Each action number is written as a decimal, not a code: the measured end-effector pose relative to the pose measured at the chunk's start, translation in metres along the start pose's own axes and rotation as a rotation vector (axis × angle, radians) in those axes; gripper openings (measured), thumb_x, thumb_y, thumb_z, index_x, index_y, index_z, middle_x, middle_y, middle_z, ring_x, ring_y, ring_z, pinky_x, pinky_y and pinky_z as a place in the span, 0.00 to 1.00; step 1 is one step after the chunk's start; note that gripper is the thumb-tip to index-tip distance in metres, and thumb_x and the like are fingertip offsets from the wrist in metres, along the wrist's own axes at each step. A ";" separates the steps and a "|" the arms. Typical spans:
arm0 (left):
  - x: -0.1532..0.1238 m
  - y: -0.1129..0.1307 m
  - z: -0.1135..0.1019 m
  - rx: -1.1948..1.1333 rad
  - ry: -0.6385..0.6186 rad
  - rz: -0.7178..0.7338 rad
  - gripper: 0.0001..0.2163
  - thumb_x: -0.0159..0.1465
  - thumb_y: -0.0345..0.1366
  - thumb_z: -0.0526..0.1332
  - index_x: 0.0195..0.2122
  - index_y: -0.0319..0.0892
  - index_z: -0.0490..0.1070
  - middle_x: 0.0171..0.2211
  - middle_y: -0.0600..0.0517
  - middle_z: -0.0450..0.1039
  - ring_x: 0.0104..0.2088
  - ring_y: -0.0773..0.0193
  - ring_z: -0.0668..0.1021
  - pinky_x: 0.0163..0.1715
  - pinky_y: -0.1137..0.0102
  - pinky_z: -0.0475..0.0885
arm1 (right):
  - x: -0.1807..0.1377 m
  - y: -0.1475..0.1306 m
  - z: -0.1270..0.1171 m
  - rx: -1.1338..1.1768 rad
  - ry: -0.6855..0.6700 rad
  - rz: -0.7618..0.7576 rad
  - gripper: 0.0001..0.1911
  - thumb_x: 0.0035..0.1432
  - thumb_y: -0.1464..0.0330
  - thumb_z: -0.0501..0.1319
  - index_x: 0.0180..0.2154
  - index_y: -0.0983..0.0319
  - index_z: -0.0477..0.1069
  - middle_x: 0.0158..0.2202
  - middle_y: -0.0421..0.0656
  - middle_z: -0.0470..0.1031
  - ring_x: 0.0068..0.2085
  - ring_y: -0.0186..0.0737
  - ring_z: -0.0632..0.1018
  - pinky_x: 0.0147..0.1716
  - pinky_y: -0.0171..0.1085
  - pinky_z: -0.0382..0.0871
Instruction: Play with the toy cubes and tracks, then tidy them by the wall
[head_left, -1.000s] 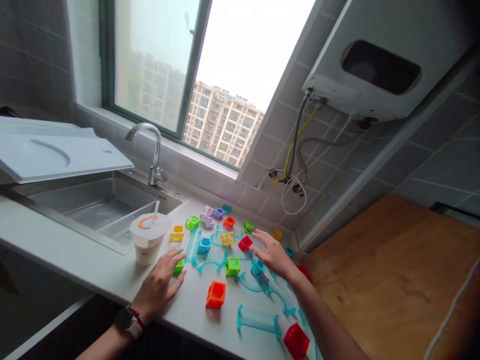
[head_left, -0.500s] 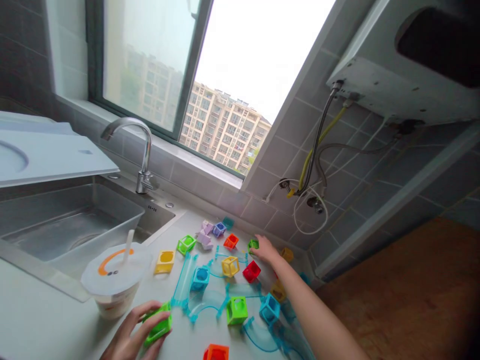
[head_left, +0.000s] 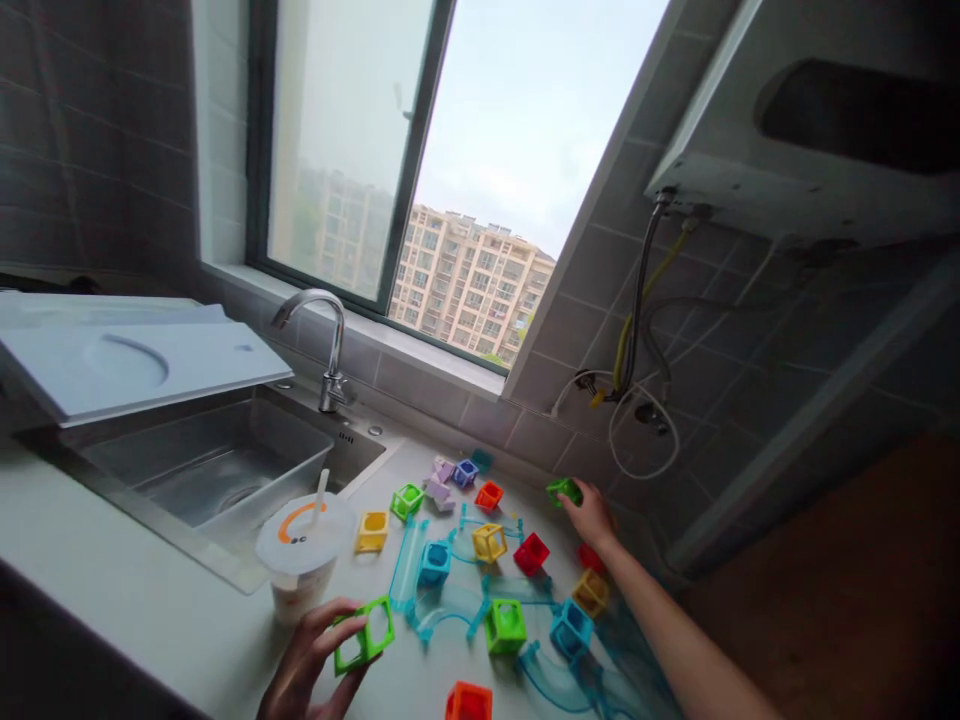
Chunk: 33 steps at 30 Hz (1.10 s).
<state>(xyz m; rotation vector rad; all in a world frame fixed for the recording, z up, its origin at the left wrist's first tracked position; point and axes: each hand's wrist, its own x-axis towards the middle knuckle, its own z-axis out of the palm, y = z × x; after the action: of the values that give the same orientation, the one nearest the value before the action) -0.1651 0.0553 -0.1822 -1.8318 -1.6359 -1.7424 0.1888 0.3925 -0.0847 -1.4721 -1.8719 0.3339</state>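
The light green cube (head_left: 365,635) is an open frame, tilted and raised just off the desk (head_left: 150,600) at the near edge. The left hand (head_left: 311,665) has it from the left and below, with fingers curled round its near-left edge and the thumb on top. It lies just beside the cup (head_left: 304,555), to the cup's right and nearer the person. The far end of the spread belongs to the right hand (head_left: 592,512), stretched out on a long arm toward the tiled wall. Its fingertips are pressed together on a dark green cube (head_left: 564,490) that sticks out to the hand's left, toward the window.

Between the 2 hands the clear blue track pieces (head_left: 450,610) lie flat on the desk in curves and straight runs. Cubes stand among them: a blue cube (head_left: 433,563), a yellow cube (head_left: 489,542), a red cube (head_left: 531,553) and a green cube (head_left: 504,625). An orange cube (head_left: 469,702) sits at the bottom edge, nearer the left hand than the right.

The cup is closed by a lid with a straw through it, and a pale drink shows in its lower part. Left of it the steel sink (head_left: 202,470) is sunk into the desk, with a white board (head_left: 127,355) lying across its far-left part and the tap (head_left: 330,350) behind it.
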 end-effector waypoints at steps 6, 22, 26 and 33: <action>0.012 0.022 0.000 -0.344 -0.015 -0.306 0.15 0.64 0.32 0.67 0.52 0.47 0.72 0.53 0.47 0.70 0.54 0.55 0.78 0.48 0.61 0.82 | -0.067 -0.040 -0.059 0.383 -0.028 0.073 0.37 0.54 0.48 0.66 0.58 0.64 0.72 0.50 0.53 0.80 0.44 0.49 0.82 0.38 0.45 0.80; 0.029 0.181 -0.059 -0.974 -0.295 -0.337 0.14 0.60 0.28 0.72 0.46 0.46 0.78 0.49 0.46 0.77 0.52 0.56 0.79 0.51 0.65 0.77 | -0.359 -0.158 -0.105 1.711 -0.127 0.562 0.13 0.57 0.60 0.73 0.43 0.57 0.77 0.43 0.39 0.83 0.39 0.39 0.84 0.33 0.37 0.83; 0.027 0.212 -0.075 -1.004 -0.363 -0.318 0.13 0.61 0.27 0.71 0.46 0.46 0.79 0.49 0.45 0.77 0.50 0.57 0.80 0.47 0.69 0.78 | -0.378 -0.172 -0.118 1.769 -0.186 0.532 0.15 0.59 0.59 0.71 0.45 0.57 0.77 0.44 0.41 0.83 0.38 0.39 0.84 0.33 0.37 0.83; 0.013 0.233 -0.086 -0.967 -0.503 -0.480 0.08 0.65 0.37 0.68 0.43 0.42 0.79 0.48 0.43 0.79 0.49 0.53 0.81 0.49 0.64 0.78 | -0.396 -0.185 -0.130 1.639 -0.153 0.393 0.19 0.57 0.62 0.73 0.48 0.57 0.76 0.47 0.43 0.81 0.41 0.40 0.83 0.35 0.37 0.83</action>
<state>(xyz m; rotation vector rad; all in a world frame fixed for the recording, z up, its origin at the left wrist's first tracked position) -0.0522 -0.0920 -0.0168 -2.5845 -1.6010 -2.8184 0.1751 -0.0605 -0.0303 -0.5488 -0.7302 1.6677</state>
